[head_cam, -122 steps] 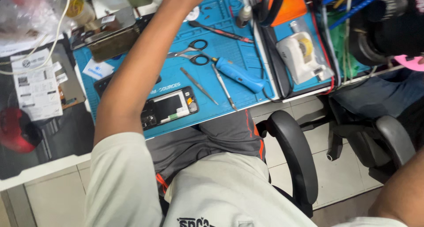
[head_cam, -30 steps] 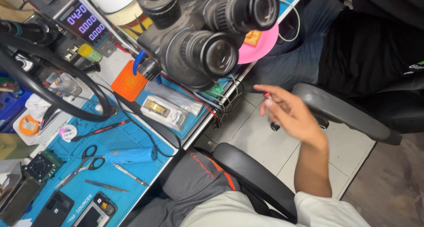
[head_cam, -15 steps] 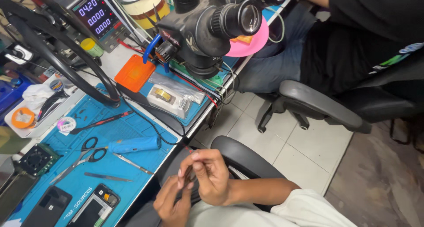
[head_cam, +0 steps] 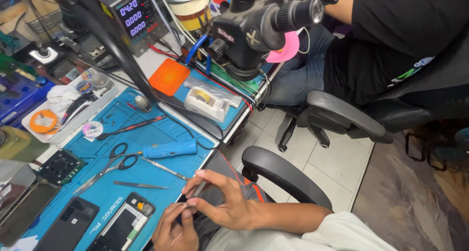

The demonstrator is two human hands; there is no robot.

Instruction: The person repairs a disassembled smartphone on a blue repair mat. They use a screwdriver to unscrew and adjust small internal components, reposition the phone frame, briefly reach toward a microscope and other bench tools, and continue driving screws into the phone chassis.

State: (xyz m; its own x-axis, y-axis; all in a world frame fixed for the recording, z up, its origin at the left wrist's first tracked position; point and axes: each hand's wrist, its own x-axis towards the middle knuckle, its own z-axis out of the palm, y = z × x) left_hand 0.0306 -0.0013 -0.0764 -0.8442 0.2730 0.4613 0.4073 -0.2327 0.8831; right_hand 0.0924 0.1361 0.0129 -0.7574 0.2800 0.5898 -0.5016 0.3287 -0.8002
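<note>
Tool (head_cam: 199,188) between both hands, tip up-right, axis diagonal.

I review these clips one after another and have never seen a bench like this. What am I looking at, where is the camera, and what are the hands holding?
The camera sits on a person's head and looks down at their lap and workbench. The right hand pinches a thin grey tool, perhaps tweezers, and the left hand meets its lower tip; anything held there is too small to tell. On the blue work mat lie an opened phone, scissors, a blue-handled tool and a black phone back. Above stand a black stereo microscope and a bench power supply with a lit display. Another person sits in the chair on the right.
</note>
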